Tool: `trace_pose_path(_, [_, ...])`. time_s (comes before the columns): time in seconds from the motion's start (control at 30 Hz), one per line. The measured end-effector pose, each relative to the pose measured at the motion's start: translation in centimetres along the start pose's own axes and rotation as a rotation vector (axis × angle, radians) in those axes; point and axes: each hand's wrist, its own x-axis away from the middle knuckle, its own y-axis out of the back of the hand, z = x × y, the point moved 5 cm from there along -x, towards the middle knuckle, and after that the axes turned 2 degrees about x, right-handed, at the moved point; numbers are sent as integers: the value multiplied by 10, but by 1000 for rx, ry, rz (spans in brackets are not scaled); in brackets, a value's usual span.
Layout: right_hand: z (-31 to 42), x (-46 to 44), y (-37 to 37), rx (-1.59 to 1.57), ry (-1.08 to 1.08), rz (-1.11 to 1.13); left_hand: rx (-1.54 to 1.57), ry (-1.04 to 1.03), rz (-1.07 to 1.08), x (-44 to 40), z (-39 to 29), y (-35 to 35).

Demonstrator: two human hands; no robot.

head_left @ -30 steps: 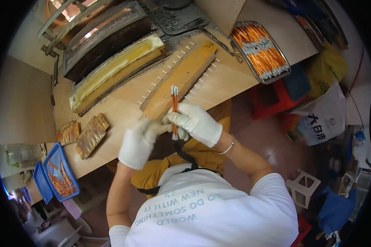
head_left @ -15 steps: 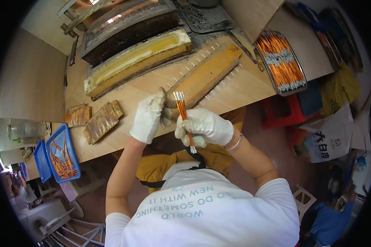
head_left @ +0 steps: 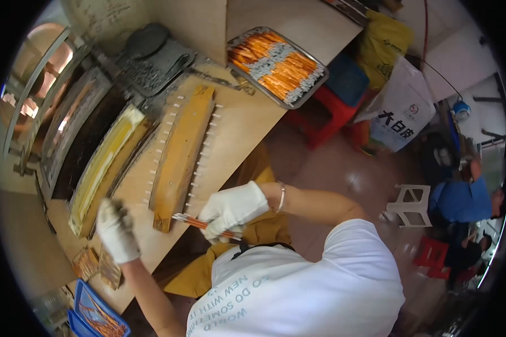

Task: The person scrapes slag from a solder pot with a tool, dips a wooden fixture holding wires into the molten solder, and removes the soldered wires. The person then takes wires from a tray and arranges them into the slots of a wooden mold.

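My right hand (head_left: 230, 210), in a white work glove, is closed around a small bundle of thin copper-coloured rods with silvery ends (head_left: 194, 221). It is at the bench's front edge, beside the near end of a long yellow-brown wooden block (head_left: 180, 151) with short white pins sticking out along both sides. My left hand (head_left: 117, 230), in a soiled white glove, is over the bench near the front end of a long trough with a yellow inside (head_left: 105, 160). Motion blurs its fingers, so I cannot tell whether they hold anything.
A metal tray (head_left: 278, 67) full of orange rods with silvery ends stands at the bench's far right. A dark, dusty pan (head_left: 152, 73) is at the back. Ridged brown blocks (head_left: 86, 263) and a blue bin of rods (head_left: 98, 309) are at lower left. Red stools (head_left: 326, 112) stand beyond.
My view has turned to the right. My hands have moved apart: the left towards the trough's near end, the right still gripping the rods, which now lie more level.
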Motion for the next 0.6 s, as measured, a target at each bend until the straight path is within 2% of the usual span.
trace_pose_path(0.03, [-3,15,9,-23,-140,-77,19,-43,-41,-11,1,23])
trace_pose_path(0.1, [-16,43,46,-52,-137,-400,-101,-9,-209,-10,-5,45])
trace_pose_path(0.17, [-17,84,94,167,-91,-737,-235,-144,-344,1,-8,53])
trace_pose_path(0.2, [-7,109,121,570,-111,-887,-258,-67,-314,2,-1,66])
trace_pose_path(0.23, [3,134,144,904,-238,-1019,-283,13,-286,1,4,78])
trace_pose_path(0.27, [-1,153,171,1433,-147,-986,-253,44,-275,9,0,76])
trace_pose_path(0.3, [6,179,197,1379,-306,-1124,-277,29,-286,10,2,84])
trace_pose_path(0.33, [5,200,223,1623,-331,-1099,-301,16,-302,12,4,94])
trace_pose_path(0.37, [4,227,256,1208,-487,-1428,-279,-85,-382,12,7,100])
trace_pose_path(0.4, [22,236,260,1051,-637,-1445,-278,-88,-389,14,6,105])
trace_pose_path(0.47, [16,240,286,1115,-659,-1444,-260,5,-263,18,6,113])
trace_pose_path(0.5, [20,225,285,1196,-676,-1333,-262,1,-272,19,5,118])
trace_pose_path(0.57, [15,200,275,1197,-652,-1223,-350,9,-270,20,6,123])
trace_pose_path(0.6, [12,189,269,1283,-570,-1158,-355,7,-271,19,6,123])
